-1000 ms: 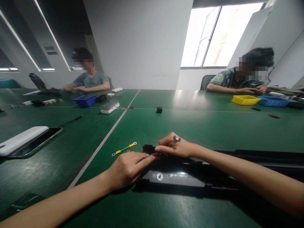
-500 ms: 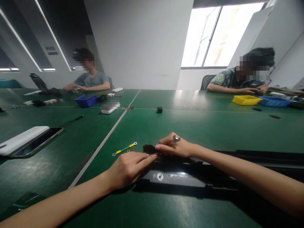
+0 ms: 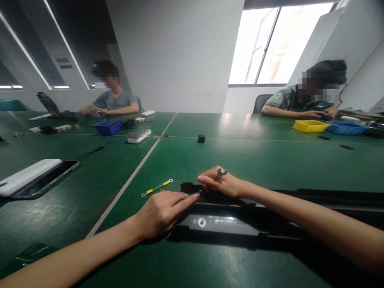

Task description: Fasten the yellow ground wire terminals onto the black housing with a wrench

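Note:
A long black plastic housing (image 3: 237, 224) lies across the green table (image 3: 246, 160) in front of me. My left hand (image 3: 162, 210) rests at its left end, index finger stretched onto the top edge. My right hand (image 3: 222, 184) sits on the same end, fingers closed around a small silver wrench (image 3: 220, 173) whose head sticks up above the knuckles. The fingertips of both hands nearly meet. A green-and-yellow wire with ring terminals (image 3: 157, 187) lies on the table just left of the housing.
A white power bank and a phone (image 3: 33, 178) lie at the left. A small black block (image 3: 201, 138) and a white device (image 3: 137, 139) sit mid-table. Blue bin (image 3: 107, 127), yellow tray (image 3: 310, 126) and blue tray (image 3: 345, 128) stand before two seated people.
My right hand has tilted and lifted slightly, the wrench head shifting a little up and left. My left hand stays in place.

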Demonstrator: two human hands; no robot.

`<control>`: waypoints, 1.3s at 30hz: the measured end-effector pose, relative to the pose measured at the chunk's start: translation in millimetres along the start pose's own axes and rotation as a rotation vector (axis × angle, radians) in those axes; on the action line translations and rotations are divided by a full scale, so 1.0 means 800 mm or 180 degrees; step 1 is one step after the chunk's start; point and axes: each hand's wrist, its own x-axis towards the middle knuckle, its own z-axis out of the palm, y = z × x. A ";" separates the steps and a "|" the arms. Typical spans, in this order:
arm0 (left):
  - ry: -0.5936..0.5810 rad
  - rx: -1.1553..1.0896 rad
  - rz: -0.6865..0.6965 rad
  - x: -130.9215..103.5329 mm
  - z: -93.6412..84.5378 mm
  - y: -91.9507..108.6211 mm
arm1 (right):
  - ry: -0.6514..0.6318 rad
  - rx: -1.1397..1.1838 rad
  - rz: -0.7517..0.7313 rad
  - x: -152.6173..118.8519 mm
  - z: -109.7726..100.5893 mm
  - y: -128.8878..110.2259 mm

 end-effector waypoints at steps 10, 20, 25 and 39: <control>0.0005 0.0016 0.0017 0.000 -0.002 0.000 | -0.0176 -0.0118 0.0011 0.001 -0.002 -0.002; -0.0026 0.0009 -0.0011 -0.002 0.001 0.000 | -0.0175 -0.0023 0.0060 -0.001 -0.002 -0.003; -0.0005 -0.0004 0.0009 -0.001 0.000 0.001 | -0.0143 0.0005 0.0097 -0.001 -0.001 -0.004; -0.0047 -0.0070 0.0002 -0.001 0.000 -0.001 | 0.0011 -0.0290 -0.0086 0.001 0.002 0.001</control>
